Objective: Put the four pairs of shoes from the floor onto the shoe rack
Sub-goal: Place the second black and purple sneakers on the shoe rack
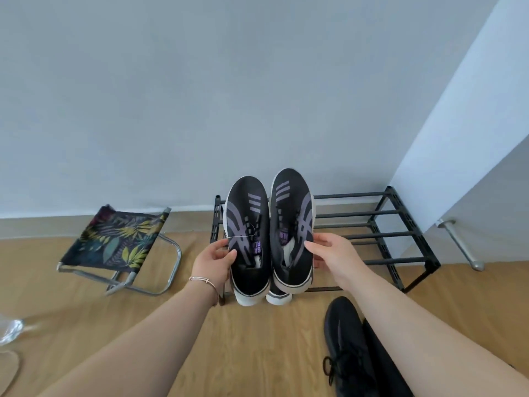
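Observation:
I hold a pair of black shoes with purple stripes and white soles, toes pointing away, over the left end of the black shoe rack. My left hand grips the left shoe at its outer side. My right hand grips the right shoe at its outer side. The two shoes touch each other side by side. On the floor near my right forearm lies a black lace-up shoe, with a second dark shoe partly hidden behind the arm.
A folding stool with a leaf-pattern seat stands left of the rack. A white panel with a metal foot stands to the right. A clear object and a beige thing lie at the left edge on the wood floor.

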Demonstrator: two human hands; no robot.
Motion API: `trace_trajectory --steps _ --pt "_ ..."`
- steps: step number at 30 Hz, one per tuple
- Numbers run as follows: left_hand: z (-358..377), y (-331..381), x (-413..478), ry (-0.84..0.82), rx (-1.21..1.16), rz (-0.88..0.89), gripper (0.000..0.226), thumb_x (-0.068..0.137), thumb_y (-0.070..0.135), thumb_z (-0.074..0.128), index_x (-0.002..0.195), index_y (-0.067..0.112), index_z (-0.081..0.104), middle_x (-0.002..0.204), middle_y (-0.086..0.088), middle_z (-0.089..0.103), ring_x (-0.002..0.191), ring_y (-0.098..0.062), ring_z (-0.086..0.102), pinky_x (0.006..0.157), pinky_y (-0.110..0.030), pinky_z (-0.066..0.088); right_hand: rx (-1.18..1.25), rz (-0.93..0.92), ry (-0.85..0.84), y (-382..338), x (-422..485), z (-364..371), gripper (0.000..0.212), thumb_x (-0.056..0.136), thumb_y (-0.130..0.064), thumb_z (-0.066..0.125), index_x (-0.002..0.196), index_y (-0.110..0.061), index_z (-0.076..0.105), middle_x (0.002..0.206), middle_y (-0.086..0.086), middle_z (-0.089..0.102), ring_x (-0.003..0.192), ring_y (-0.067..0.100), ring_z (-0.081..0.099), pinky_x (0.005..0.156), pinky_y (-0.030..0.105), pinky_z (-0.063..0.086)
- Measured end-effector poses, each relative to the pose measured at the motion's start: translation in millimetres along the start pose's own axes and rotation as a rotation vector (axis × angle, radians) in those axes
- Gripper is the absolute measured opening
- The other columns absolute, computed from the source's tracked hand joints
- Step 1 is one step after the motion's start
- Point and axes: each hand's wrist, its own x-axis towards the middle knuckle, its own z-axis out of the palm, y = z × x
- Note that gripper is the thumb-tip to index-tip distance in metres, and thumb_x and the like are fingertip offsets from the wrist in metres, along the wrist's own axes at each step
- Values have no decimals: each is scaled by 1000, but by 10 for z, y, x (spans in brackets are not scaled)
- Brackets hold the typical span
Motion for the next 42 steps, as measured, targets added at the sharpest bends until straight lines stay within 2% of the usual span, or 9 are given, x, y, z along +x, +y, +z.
trace_trajectory --steps 4,7,12,19,25,31,34,38,42 --pt "-55 84 277 6 47 -15 41 90 18 67 130 21 63 107 -2 73 99 -25 71 91 -48 58 -12 65 -8 -48 218 163 36 88 -26 74 122 -18 69 117 3 73 106 27 68 92 50 59" --pt "-63 117 431 13 61 -19 39 92 15 66 130 20 63 105 -2 72 98 -24 69 93 -47 57 -38 67 28 -81 356 268 31 88 -27 73 118 -17 73 113 1 75 105 25 68 96 52 55" --pt "-90 86 730 23 94 -57 40 91 14 66 130 19 64 106 -3 74 99 -25 70 96 -48 56 -101 73 51 -152 508 442 34 93 -28 67 124 -14 70 120 3 73 109 25 66 100 50 53" --pt "-92 27 881 51 211 -49 42 88 26 70 129 19 66 94 6 71 94 -23 70 94 -45 56 -142 125 130 -94 660 574 42 90 -35 71 127 -14 68 122 5 71 112 30 63 100 51 52" --pt "-129 -7 869 -4 251 -13 50 91 27 66 140 22 55 107 2 73 101 -22 67 98 -44 54 -125 115 186 7 612 628 48 90 -38 69 132 -16 62 128 5 66 117 28 61 104 52 49" --pt "-119 -16 813 -29 270 24 51 96 19 60 146 21 49 139 -3 61 125 -25 58 108 -43 47 -167 70 191 47 579 680 47 93 -33 65 136 -16 61 133 6 65 122 26 59 103 45 49" --pt "-101 -14 781 -27 272 19 51 98 18 56 147 19 45 142 -2 58 127 -25 57 108 -42 46 -234 54 187 15 591 684 44 93 -34 65 134 -17 64 131 5 67 120 26 61 103 48 51" --pt "-79 6 740 2 334 -1 52 100 23 51 150 18 40 141 -2 59 125 -25 58 108 -44 47 -361 14 219 -23 552 702 44 96 -34 61 137 -15 61 135 6 64 124 29 59 103 45 49" --pt "-82 173 712 164 367 -47 51 100 26 47 149 12 37 135 -11 60 119 -33 59 100 -39 48 -513 -83 333 -83 470 706 48 98 -34 56 142 -13 52 139 10 59 126 29 55 103 43 46"
